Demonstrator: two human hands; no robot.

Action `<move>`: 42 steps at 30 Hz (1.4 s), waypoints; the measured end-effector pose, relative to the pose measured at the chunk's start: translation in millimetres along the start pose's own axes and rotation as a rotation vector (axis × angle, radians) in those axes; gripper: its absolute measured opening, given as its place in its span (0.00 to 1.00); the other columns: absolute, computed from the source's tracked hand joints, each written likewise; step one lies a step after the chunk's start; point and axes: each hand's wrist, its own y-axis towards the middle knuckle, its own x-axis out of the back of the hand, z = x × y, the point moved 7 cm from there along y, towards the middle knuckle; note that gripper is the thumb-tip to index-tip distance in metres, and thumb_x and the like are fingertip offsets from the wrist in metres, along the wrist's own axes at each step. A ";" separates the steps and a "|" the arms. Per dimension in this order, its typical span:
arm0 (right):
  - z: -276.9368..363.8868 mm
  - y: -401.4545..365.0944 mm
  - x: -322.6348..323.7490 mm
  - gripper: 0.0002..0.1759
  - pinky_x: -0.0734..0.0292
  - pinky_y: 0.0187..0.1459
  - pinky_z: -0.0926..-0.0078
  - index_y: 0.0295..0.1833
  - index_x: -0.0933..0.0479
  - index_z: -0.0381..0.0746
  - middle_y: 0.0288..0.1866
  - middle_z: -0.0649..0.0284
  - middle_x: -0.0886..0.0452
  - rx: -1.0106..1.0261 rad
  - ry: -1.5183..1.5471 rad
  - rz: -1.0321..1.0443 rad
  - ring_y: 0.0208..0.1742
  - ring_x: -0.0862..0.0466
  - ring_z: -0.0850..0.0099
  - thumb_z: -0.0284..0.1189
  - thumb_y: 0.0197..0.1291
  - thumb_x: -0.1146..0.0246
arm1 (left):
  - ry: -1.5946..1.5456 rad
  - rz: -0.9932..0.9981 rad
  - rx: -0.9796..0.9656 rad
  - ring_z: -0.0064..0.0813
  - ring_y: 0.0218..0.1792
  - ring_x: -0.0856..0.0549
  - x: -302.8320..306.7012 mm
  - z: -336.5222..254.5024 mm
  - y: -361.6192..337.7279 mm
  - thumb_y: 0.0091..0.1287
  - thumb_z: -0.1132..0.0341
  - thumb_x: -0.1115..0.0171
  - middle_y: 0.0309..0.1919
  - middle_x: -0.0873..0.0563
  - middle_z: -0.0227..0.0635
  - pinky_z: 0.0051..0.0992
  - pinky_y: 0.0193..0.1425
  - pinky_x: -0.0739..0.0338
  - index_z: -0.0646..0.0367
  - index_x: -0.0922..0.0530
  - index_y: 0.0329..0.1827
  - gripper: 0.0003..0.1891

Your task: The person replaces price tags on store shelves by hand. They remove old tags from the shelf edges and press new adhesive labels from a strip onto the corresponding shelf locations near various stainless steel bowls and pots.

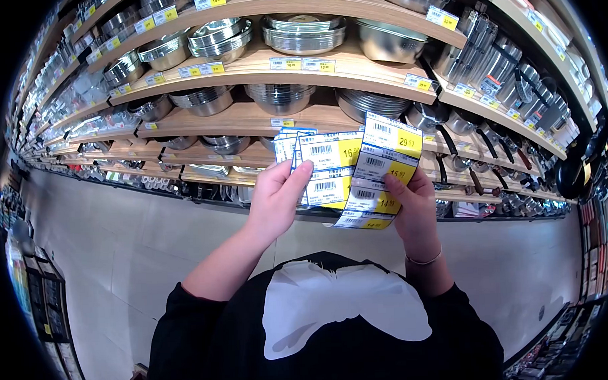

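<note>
My left hand [280,191] is closed on a stack of price labels [329,149], white and yellow with blue edges, its thumb on top. A strip of several joined labels [377,167] hangs from my right hand [411,199], with the thumb pressed on its front. The strip overlaps the right edge of the stack. Its top label reads 29, and the front label of the stack reads 16. Both hands are held at chest height before the shelves.
Wooden shelves [246,75] with metal bowls [304,34] and edge price tags stand ahead. Pots and pans [459,123] are on the right. Grey tiled floor [152,242] lies below; low racks [50,299] stand at the left.
</note>
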 end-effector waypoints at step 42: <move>-11.3 16.9 17.6 0.12 0.27 0.44 0.75 0.46 0.33 0.31 0.42 0.55 0.25 -0.030 0.138 -0.019 0.42 0.23 0.69 0.19 0.53 0.50 | -0.140 -0.008 0.102 0.14 0.34 0.24 10.9 20.0 7.6 0.64 0.64 0.52 0.33 0.21 0.32 0.15 0.38 0.30 0.67 0.26 0.39 0.13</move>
